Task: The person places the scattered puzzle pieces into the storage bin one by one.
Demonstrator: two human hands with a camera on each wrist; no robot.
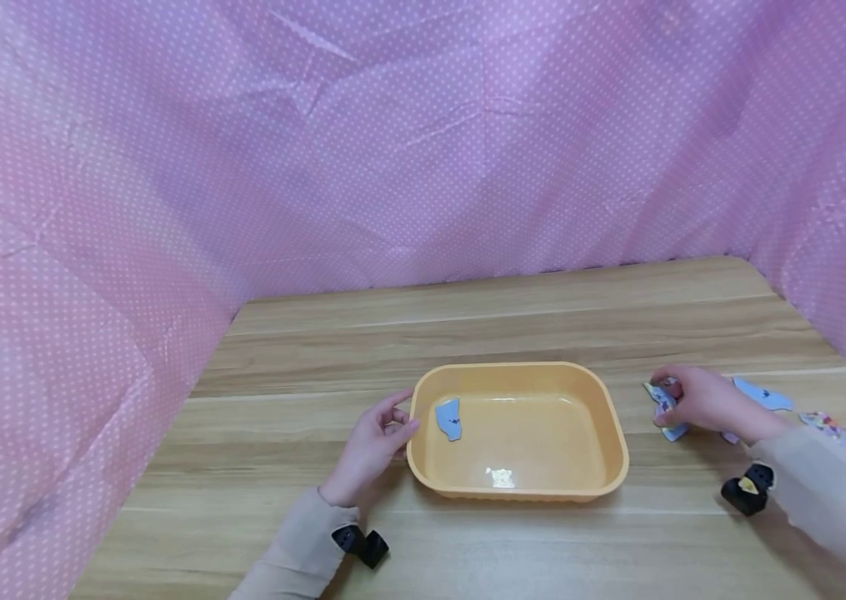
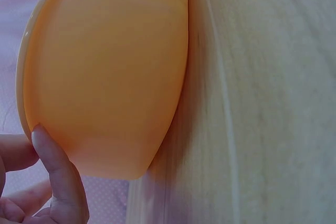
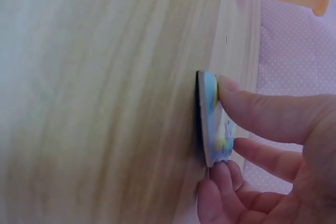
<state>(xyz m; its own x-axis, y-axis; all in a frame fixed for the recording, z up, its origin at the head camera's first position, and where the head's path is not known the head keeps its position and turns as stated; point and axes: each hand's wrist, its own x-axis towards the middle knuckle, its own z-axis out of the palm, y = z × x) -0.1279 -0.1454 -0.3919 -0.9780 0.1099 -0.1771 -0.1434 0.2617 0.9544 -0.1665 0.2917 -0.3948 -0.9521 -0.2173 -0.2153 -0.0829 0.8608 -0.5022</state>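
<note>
A shallow orange plastic basin (image 1: 535, 446) stands on the table, with one flat light-blue puzzle piece (image 1: 448, 419) lying inside near its left wall. My left hand (image 1: 370, 437) pinches the basin's left rim between thumb and fingers; the left wrist view shows the fingertips right at the rim. Over to the right of the basin, my right hand (image 1: 703, 404) grips a thin picture puzzle piece (image 3: 212, 124), blue with coloured print, by its edges. In the right wrist view this piece is close over the wood, thumb at one end and fingers at the other.
Behind the right hand lie a blue piece (image 1: 763, 394) and a multicoloured piece (image 1: 824, 427). Part of another piece (image 1: 728, 437) shows under the right wrist. The wooden table (image 1: 302, 358) is bordered by a pink dotted cloth (image 1: 407, 167) at the back and sides.
</note>
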